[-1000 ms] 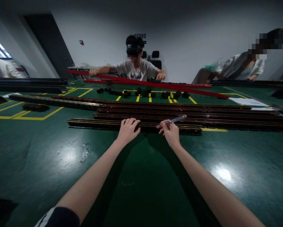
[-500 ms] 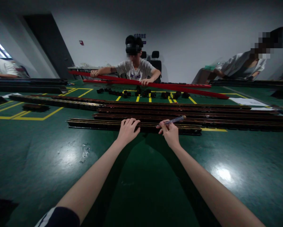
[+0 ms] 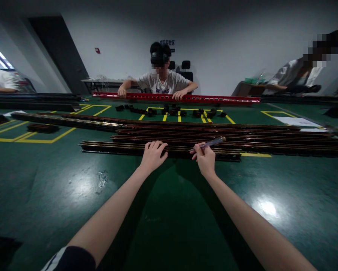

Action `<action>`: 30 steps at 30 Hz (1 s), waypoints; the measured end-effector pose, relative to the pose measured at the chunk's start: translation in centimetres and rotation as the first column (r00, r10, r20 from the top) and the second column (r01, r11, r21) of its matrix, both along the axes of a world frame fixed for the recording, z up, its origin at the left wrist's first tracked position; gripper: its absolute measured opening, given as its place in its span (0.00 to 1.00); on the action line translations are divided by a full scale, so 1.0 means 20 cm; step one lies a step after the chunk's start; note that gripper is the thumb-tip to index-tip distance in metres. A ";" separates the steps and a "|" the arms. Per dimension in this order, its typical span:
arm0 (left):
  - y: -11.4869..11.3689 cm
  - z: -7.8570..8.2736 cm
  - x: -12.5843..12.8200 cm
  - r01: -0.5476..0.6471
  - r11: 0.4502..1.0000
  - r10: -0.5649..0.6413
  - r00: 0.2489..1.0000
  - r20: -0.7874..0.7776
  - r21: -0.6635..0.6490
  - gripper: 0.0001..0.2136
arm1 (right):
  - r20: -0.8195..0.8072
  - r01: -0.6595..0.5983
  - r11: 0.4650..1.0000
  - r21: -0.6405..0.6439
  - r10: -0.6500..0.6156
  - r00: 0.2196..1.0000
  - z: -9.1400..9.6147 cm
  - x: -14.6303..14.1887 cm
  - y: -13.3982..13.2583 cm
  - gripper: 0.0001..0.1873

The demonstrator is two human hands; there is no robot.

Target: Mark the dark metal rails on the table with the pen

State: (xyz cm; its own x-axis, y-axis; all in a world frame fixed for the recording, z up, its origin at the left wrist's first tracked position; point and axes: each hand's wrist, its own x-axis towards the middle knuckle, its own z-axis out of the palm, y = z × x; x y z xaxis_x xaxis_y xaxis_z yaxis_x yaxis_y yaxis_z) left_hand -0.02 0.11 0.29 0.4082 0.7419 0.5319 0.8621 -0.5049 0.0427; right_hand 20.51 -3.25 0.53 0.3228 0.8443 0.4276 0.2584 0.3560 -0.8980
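A long black rail (image 3: 112,147) with gold-coloured edges lies crosswise on the green table (image 3: 169,226). My left hand (image 3: 153,155) grips it near its middle, fingers over the top and thumb on the near side. In my right hand (image 3: 205,159) is a screwdriver (image 3: 214,142) with a clear bluish handle, tilted so that its shaft points left and down towards the same rail. The screwdriver's tip is too dark to make out against the rail. Several similar rails (image 3: 259,137) lie side by side just behind.
Small black parts (image 3: 174,110) are scattered among yellow tape lines beyond the rails. Across the table, a person's hands (image 3: 180,94) rest on a red rail (image 3: 219,99). White paper (image 3: 297,121) lies at the right. Dark rails (image 3: 30,101) are stacked at the far left.
My right hand and the screwdriver have shifted slightly to the right. My left hand has stayed in place. Opposite, the person has laid down the slanted red rail, now level along the table.
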 end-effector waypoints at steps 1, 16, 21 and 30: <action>0.00 0.00 0.00 0.000 1.000 0.000 1.000 0.000 -0.002 0.15 | -0.004 0.006 1.000 0.000 -0.006 1.000 0.00 0.00 0.00 0.22; -0.01 0.01 0.00 -0.018 1.000 0.018 1.000 -0.013 -0.011 0.15 | 0.000 -0.058 0.998 -0.008 0.058 0.998 -0.01 0.01 0.01 0.21; 0.00 0.00 0.00 -0.028 1.000 0.028 1.000 -0.006 0.010 0.15 | 0.035 -0.127 0.992 -0.022 0.128 0.991 -0.01 0.01 0.01 0.21; -0.01 0.00 0.00 -0.018 0.999 0.019 0.999 -0.033 0.033 0.18 | 0.053 -0.140 0.990 -0.021 0.141 0.989 -0.01 0.00 0.01 0.21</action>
